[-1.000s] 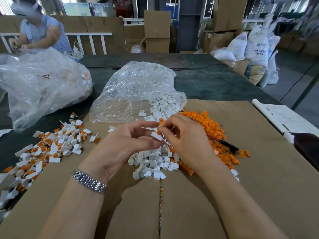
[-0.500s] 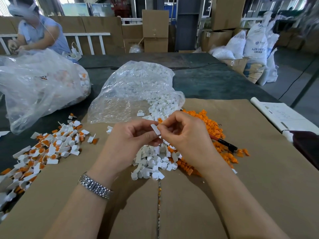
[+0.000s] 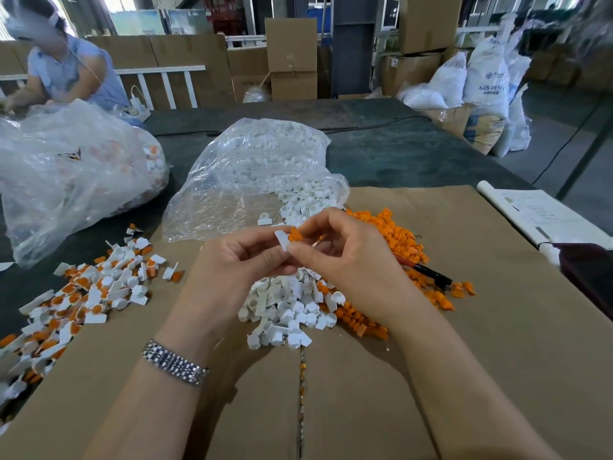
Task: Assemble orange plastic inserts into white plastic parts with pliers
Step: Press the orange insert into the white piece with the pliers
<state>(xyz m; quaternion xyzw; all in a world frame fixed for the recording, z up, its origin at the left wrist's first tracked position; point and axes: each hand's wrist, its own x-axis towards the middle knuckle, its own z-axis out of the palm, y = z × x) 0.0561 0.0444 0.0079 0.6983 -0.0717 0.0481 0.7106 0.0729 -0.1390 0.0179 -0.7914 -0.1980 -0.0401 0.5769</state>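
Pinching a white part (image 3: 282, 240), the left hand (image 3: 232, 270) is meeting the right hand (image 3: 345, 260), which is gripping an orange insert (image 3: 294, 234). Misaligned pressing is risking a slip, dropping either piece among the loose parts at the cardboard's (image 3: 464, 327) middle.

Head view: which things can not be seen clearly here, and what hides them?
- Pliers: only dark handles show; the right hand covers the head.
- Orange insert and white part: fingertips cover the joint, so seating cannot be told.
- Left bag: crinkled plastic blurs its contents.
- Dark object: cut by the right edge.
- Paper sheet: print too small.
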